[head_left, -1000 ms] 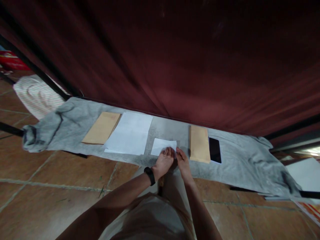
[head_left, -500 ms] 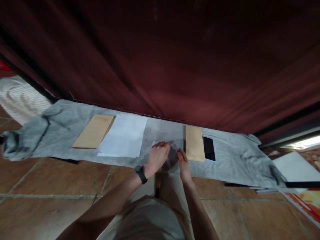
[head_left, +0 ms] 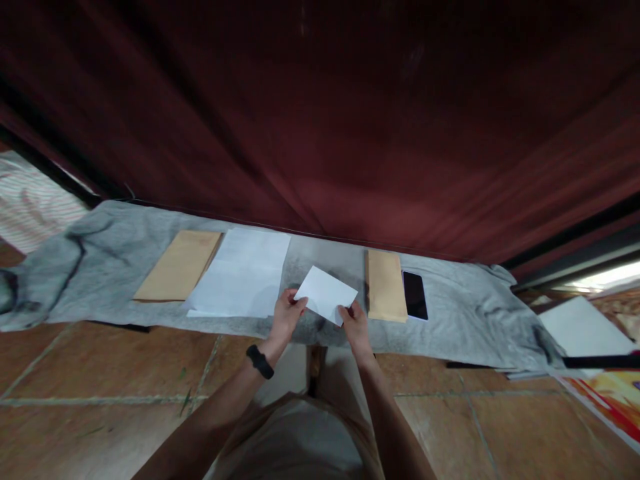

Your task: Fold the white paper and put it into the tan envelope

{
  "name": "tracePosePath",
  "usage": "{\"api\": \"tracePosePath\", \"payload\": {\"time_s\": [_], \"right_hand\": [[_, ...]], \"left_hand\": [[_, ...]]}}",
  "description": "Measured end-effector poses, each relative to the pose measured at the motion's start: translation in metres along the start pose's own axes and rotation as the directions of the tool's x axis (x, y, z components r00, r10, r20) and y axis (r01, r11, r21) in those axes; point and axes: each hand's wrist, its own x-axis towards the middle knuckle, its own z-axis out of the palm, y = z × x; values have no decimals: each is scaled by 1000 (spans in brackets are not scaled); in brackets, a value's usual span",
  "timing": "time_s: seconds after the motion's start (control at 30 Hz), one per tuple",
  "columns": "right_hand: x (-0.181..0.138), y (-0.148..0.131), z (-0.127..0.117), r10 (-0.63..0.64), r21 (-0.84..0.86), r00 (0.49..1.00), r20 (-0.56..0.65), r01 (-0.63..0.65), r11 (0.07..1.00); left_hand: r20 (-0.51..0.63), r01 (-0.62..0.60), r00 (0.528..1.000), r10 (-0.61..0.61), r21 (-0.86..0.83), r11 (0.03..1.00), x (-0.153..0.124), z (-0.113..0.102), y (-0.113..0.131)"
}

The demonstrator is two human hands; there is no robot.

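Between my two hands is a folded-looking piece of white paper [head_left: 327,292], tilted, its right side lower than its left. My left hand [head_left: 287,315] pinches its left corner, with the thumb on top. At its lower right edge, my right hand [head_left: 355,323] grips it, thumb on top too. To the left lies a stack of white paper sheets [head_left: 243,273], and beyond it a stack of brown envelopes [head_left: 177,267]. Just right of my right hand rests another brown envelope stack [head_left: 387,287], with a dark-screened phone [head_left: 415,295] beside it.
A grey cloth [head_left: 465,307] covers the narrow surface. Dark red fabric [head_left: 320,147] hangs along its far side. Brown floor tiles [head_left: 110,367] show in front. At the right stand a white board [head_left: 585,330] and a colourful printed sheet [head_left: 613,400]; striped cloth [head_left: 37,200] is at the left.
My left hand was laid flat over the surface and my right hand was apart from it. Now both hold the white paper, raised and plainly in view between them.
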Motion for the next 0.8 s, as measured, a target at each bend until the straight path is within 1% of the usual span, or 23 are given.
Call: {"api": "tracePosePath", "payload": {"time_s": [0.03,0.1,0.17,0.2,0.3,0.43,0.5,0.53,0.6,0.67,0.73,0.77,0.8], "right_hand": [[4,2,-2,-20,-53,1000,1,20,998],[10,3,-3,-62,-141,998,0,61,988],[13,3,-4,-118,-274,993,-9,112,955],[14,2,-3,-144,-357,989,-12,131,925],[12,1,-2,-212,-578,977,10,179,796],[4,0,1,-362,-750,930,59,281,599],[0,0,3,-426,-775,900,97,337,535],[-2,0,5,-451,-764,883,129,378,522],[-5,2,9,-488,-708,847,212,478,521],[-7,5,15,-498,-651,818,288,549,525],[-9,8,19,-476,-636,812,338,570,520],[-10,10,21,-459,-642,815,354,568,515],[-11,11,22,-442,-651,820,363,562,509]], "left_hand": [[18,-19,1000,18,87,996,2,-3,-2],[74,-47,997,27,284,958,6,-8,-4],[125,-49,992,-6,436,899,7,-12,-5],[137,-40,990,-30,480,877,7,-13,-6],[144,-5,986,-85,537,843,3,-15,-7],[136,22,982,-135,621,784,0,-14,-6],[130,13,983,-129,653,757,0,-14,-3],[128,-3,986,-111,667,745,0,-14,-2],[126,-45,991,-53,666,744,-1,-14,2],[116,-70,993,-5,632,772,-2,-15,5],[121,-83,993,10,620,780,-3,-17,7],[131,-93,991,11,643,760,-3,-19,8],[142,-106,990,11,688,718,-4,-20,9]]}}
